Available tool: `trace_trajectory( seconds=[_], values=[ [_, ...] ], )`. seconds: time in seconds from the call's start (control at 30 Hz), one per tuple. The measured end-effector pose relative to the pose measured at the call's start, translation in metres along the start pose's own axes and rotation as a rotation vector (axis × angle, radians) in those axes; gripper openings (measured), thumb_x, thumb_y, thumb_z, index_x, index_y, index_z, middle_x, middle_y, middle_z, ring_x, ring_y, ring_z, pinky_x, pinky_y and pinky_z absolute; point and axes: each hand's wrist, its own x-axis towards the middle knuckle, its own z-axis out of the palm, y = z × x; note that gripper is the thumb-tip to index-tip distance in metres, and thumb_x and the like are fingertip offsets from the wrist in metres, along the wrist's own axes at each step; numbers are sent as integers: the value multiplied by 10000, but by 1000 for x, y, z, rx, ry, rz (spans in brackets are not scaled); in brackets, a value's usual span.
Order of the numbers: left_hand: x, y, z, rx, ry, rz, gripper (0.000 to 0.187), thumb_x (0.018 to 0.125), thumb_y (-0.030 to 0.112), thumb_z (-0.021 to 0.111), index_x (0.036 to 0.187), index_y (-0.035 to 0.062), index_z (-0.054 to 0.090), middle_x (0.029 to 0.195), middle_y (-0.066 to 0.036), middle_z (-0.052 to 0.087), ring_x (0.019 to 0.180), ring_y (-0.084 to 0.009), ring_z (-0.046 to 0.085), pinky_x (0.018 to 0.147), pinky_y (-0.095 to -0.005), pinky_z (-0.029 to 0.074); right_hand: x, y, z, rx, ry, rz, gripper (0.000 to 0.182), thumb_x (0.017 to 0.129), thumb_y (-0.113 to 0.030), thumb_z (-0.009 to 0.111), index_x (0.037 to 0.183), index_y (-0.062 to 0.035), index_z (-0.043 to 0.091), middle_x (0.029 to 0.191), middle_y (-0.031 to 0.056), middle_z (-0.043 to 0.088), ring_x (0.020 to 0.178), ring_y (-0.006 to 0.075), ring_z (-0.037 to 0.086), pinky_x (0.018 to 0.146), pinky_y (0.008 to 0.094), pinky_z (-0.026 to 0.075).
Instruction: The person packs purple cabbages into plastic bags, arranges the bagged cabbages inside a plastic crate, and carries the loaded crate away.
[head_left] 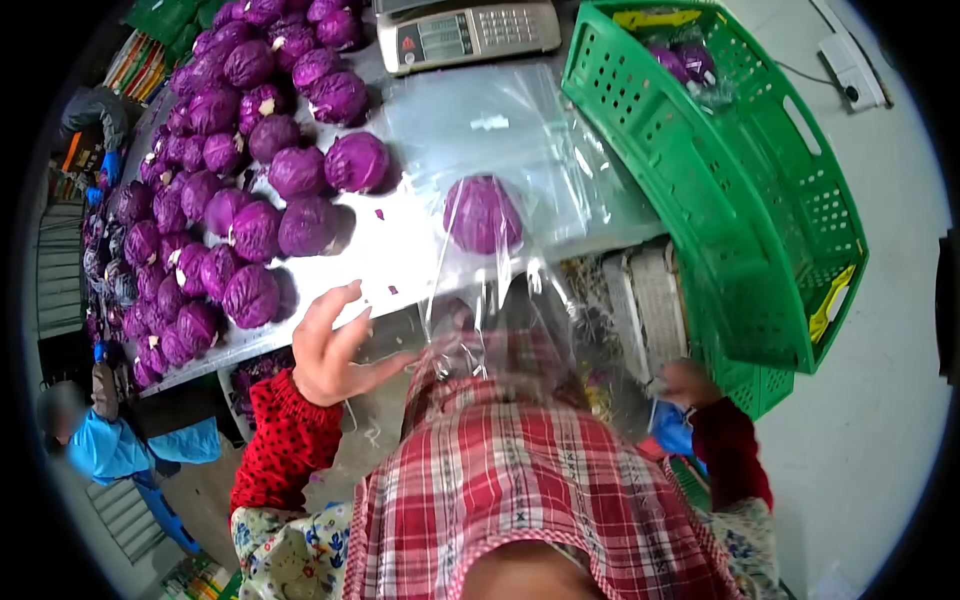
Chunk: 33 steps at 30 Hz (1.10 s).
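Note:
A purple cabbage lies near the front edge of the table inside a clear plastic bag. The loose end of the bag hangs over the edge against the checked apron. Left of the bag, my left hand is open, its fingers spread and holding nothing. My right hand is low on the right, close to the green crates and above a blue item. It is blurred, and whether its fingers hold anything cannot be made out. Behind the cabbage lies a stack of flat clear bags.
Many loose purple cabbages are heaped on the left of the metal table. A digital scale stands at the back. Green crates lean at the right, one holding bagged cabbages. Another person in blue is at far left.

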Motion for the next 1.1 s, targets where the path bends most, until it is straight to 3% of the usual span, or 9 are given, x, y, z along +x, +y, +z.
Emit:
trace_trajectory(
  seconds=[0.07,0.17,0.3,0.33,0.4,0.43,0.53,0.7,1.1],
  values=[
    [1,-15,19,-139,-158,-305,1090,591,347,923,1439,-23,346,1452,-298,390,1318,-438,445,1068,-484,405,45,-39,34,188,146,-238,637,763,-114,771,1332,-71,489,1275,124,548,1101,270,590,917,380,477],
    [35,-24,56,-264,-167,-276,1052,591,342,903,1444,24,375,1448,-250,425,1312,-429,452,1083,-488,398,102,-153,21,21,461,-626,728,739,-117,775,1406,-130,483,1375,137,506,1199,327,560,989,386,477],
    [48,-31,63,-268,-168,-267,522,772,236,793,1232,56,627,1215,-167,645,1231,-384,550,1048,-453,430,165,-207,30,-144,392,-1195,331,806,-56,707,1122,-19,616,1157,127,652,1045,285,648,939,384,501],
    [35,-38,63,-410,-148,-394,375,810,209,762,1128,34,668,1116,-150,682,1132,-338,611,1003,-422,461,170,-201,37,-144,398,-1197,331,806,-56,707,1122,-19,616,1157,127,652,1045,285,648,939,384,501],
    [0,-56,67,-736,9,-743,159,872,141,700,948,3,718,947,-117,727,947,-240,683,892,-356,512,169,-172,45,606,181,-376,128,896,-49,619,1011,5,625,1009,122,690,915,227,681,831,344,543],
    [-12,-66,71,-917,151,-954,124,896,100,669,873,-7,727,877,-99,735,862,-189,693,826,-319,532,173,-143,39,1181,165,-309,81,914,-59,611,956,-4,653,906,87,690,762,182,674,714,289,554],
    [7,-66,68,-868,123,-1197,127,923,36,621,877,-8,731,846,-77,729,780,-112,646,722,-264,517,158,-127,38,1124,130,-134,94,907,-63,623,954,16,643,876,81,679,773,185,670,727,274,541],
    [4,-73,68,-874,123,-922,50,870,36,708,889,-7,725,832,-47,718,771,-102,648,729,-267,513,164,-233,34,253,402,-672,252,873,-94,651,1115,-23,652,1039,118,659,939,221,658,816,325,533],
    [15,-54,62,-775,312,-918,87,815,-30,688,896,-6,707,833,-58,707,797,-121,648,765,-268,510,236,-305,39,-78,107,-1116,233,857,-109,644,1087,-105,675,1095,41,670,1016,232,612,907,359,490]
  ],
)
